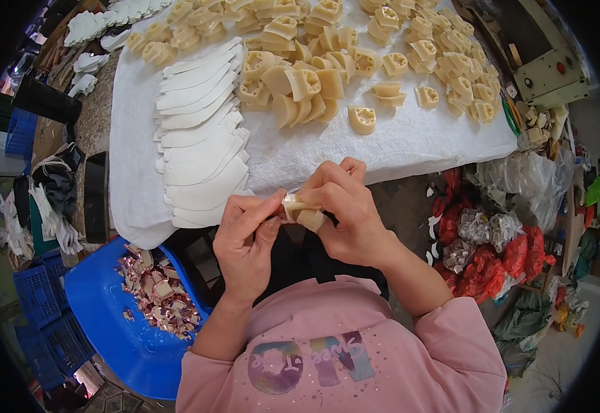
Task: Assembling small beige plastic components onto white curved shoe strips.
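Note:
Just in front of my body, at the table's near edge, both hands hold a small beige plastic shoe heel. My left hand pinches its left end between thumb and fingers, where a pale shiny patch shows. My right hand grips the right side with curled fingers, which hide part of the heel. Beyond the hands, a single beige heel stands apart on the white-covered table. Further back lie many more in a loose heap. To the left, thin white curved pieces overlap in a long row.
On my left sits a blue plastic tub with shiny pinkish scraps in it. Blue crates stand beyond it. Red plastic bags and clear plastic sheeting crowd the right side. A grey-green machine box is at the far right.

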`<move>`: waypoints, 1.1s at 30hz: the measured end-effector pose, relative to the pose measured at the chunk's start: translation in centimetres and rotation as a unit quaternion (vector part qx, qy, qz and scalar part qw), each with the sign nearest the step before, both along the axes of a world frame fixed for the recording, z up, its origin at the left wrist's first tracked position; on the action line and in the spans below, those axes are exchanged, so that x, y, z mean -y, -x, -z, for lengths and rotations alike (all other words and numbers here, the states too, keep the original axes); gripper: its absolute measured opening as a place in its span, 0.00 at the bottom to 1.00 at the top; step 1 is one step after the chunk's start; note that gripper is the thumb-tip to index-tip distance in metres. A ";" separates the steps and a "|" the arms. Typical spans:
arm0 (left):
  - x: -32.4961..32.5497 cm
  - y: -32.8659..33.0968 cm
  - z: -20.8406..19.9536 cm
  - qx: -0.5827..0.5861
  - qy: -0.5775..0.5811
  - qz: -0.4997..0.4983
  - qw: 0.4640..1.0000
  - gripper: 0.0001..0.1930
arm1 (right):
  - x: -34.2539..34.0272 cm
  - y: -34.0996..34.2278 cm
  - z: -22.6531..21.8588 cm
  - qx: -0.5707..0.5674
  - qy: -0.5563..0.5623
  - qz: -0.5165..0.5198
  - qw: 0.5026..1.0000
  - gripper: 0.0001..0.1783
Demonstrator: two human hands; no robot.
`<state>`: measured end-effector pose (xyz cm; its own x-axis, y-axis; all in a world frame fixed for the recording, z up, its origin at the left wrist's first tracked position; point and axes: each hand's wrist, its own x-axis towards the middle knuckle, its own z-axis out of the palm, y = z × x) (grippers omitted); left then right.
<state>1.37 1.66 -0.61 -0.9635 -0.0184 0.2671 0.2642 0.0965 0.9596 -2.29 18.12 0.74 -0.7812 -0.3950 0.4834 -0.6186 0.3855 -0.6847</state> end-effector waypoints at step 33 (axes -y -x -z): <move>1.6 1.5 -0.5 -0.215 0.116 -0.045 0.969 0.16 | -1.1 -2.2 0.2 0.015 0.115 0.016 0.993 0.11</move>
